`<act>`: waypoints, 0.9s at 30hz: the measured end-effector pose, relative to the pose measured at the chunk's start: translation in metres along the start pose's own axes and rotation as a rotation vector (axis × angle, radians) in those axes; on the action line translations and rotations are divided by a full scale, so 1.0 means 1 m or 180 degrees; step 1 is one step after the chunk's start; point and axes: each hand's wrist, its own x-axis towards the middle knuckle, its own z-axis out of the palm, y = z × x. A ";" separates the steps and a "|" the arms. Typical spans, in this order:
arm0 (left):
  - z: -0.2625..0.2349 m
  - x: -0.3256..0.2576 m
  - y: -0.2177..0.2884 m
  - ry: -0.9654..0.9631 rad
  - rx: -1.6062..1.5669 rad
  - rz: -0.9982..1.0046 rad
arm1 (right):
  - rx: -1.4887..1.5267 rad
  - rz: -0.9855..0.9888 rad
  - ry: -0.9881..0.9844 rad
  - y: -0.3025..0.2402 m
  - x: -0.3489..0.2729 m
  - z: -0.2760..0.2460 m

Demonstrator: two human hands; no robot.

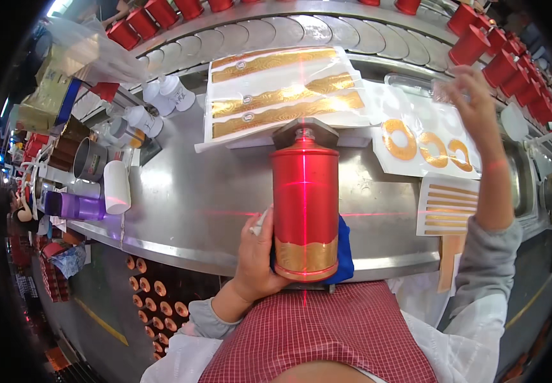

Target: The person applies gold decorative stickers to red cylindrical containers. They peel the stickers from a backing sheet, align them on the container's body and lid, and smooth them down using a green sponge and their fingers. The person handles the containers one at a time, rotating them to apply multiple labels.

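A red metallic bottle (305,191) with a gold wavy band round its base stands in front of me at the bench edge, its neck toward a dark angular holder (327,134). My left hand (257,258) is closed round its lower left side, with a small white piece (260,225) between the fingers. A blue cloth (345,252) lies beside the bottle's base. Raised at the upper right, my right hand (474,102) has its fingers bent together by a small clear piece (440,91); what it pinches is unclear. Below it lies a sheet of gold ring labels (398,139).
Sheets of gold wavy labels (282,96) lie behind the bottle. A strip label sheet (449,205) lies at the right. White bottles (177,94), a paper roll (117,186) and a purple bottle (75,205) stand at the left. A conveyor (257,35) runs behind, with red bottles (469,45) beyond.
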 end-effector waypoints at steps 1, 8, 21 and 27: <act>-0.002 0.001 0.001 0.0008 0.0011 0.0060 | 0.0161 0.0002 -0.0008 -0.032 -0.007 -0.001; -0.009 0.006 0.010 0.0181 0.0462 0.0411 | 0.1715 0.0609 0.0018 -0.171 -0.059 0.016; -0.009 0.000 0.017 0.0281 0.0100 0.0056 | 0.2596 0.1340 -0.0015 -0.193 -0.102 0.038; 0.004 -0.011 -0.009 -0.0088 -0.0368 0.0054 | 0.2735 0.1293 -0.0012 -0.193 -0.107 0.038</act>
